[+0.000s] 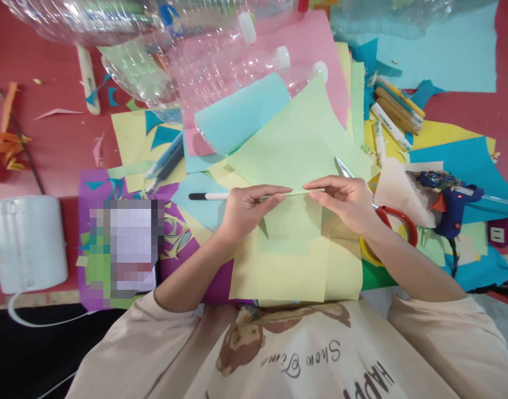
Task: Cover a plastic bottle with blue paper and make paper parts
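Note:
Both of my hands pinch the near edge of a pale green paper sheet (295, 144) along a fold line. My left hand (254, 208) holds it between thumb and fingers, and my right hand (343, 199) pinches it just to the right, a small gap between them. A black-capped white marker (210, 196) lies at my left hand, its right end hidden behind the fingers. Beneath my right wrist lie scissors with red handles (407, 224). Pale yellow paper (278, 277) lies below my hands.
Clear plastic bottles (254, 66) and a rolled light blue sheet (245, 113) lie beyond my hands. On the right are a blue glue gun (451, 210) and markers (395, 111). A partly blurred phone (133, 244) and a white case (29, 244) are on the left.

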Tool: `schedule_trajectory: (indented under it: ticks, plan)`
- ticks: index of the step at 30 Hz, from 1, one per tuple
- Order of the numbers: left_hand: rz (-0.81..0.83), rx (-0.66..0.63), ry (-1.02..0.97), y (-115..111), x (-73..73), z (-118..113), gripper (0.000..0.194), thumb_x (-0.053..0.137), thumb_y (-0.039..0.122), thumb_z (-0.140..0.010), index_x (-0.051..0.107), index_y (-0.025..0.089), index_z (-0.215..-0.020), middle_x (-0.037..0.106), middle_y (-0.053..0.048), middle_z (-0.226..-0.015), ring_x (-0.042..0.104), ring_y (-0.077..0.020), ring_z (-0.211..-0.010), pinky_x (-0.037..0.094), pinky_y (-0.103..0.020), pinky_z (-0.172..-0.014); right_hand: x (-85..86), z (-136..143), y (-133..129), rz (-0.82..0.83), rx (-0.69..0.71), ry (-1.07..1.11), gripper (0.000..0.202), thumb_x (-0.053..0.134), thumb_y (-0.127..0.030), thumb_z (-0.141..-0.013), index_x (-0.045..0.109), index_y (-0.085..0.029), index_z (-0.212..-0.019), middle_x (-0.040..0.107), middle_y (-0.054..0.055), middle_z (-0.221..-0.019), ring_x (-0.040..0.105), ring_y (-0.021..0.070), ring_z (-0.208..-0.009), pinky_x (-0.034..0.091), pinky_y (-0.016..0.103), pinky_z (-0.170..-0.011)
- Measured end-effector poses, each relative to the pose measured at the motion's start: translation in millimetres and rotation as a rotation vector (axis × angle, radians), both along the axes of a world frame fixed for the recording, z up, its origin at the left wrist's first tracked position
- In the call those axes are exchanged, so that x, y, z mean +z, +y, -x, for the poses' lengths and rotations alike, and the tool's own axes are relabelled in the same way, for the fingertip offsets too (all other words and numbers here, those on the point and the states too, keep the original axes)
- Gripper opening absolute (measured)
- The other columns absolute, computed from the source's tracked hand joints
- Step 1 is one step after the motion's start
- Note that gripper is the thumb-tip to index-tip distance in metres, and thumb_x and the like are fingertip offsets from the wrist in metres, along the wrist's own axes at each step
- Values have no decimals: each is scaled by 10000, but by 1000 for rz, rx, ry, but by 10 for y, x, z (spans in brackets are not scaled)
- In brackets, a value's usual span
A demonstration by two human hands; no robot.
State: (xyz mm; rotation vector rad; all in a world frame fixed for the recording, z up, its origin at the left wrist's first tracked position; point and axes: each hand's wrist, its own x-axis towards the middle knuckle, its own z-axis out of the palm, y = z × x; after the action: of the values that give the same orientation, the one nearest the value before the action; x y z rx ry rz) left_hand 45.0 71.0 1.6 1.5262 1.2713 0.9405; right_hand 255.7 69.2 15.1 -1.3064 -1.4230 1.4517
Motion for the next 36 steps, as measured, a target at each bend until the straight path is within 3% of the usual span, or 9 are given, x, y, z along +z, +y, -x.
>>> schedule_trajectory:
  ticks: [3,6,10,20,28,36]
  plan:
    - [-3,-7,4,-17,-18,-11,183,689,373,-794,798,241,-860,773,-28,-755,597,-108,-520,420,-215,-470,20,28,-10,8,36,-23,212,730,-359,-777,746,-222,-938,735,12,-834,613,101,-648,476,221,-543]
    - [2,-24,-13,-24,-31,-11,188,689,375,-797,797,236,-864,781,-36,-803,670,-137,-614,481,-210,-528,21,49,-12,-16,41,-60,159,697,-346,-804,746,-207,-862,706,-2,-728,537,79,-557,413,217,-486]
    - [14,-27,-12,-14,-21,-13,195,692,370,-793,797,220,-862,780,-36,-785,655,-122,-583,489,-198,-525,1,50,-3,-11,14,-52,157,710,-352,-789,751,-203,-823,676,-10,-657,501,78,-540,387,224,-483]
    - [28,-44,-35,-8,-21,-11,171,694,297,-785,792,201,-886,782,-39,-814,661,-114,-604,493,-186,-539,-19,52,14,11,2,34,90,743,-285,-751,757,-218,-809,724,-3,-750,607,103,-656,483,243,-595]
    - [41,-52,-84,-14,-9,-21,153,696,253,-773,789,195,-879,783,-47,-877,721,-147,-746,557,-197,-659,-38,38,18,22,17,15,114,742,-311,-757,754,-217,-821,727,6,-775,620,116,-679,502,259,-620]
    - [25,-52,-91,-31,-17,-38,140,692,250,-775,788,198,-864,783,-45,-875,731,-156,-754,568,-209,-664,-18,47,25,71,36,-24,214,748,-375,-749,748,-205,-880,741,28,-843,637,135,-730,502,260,-626]
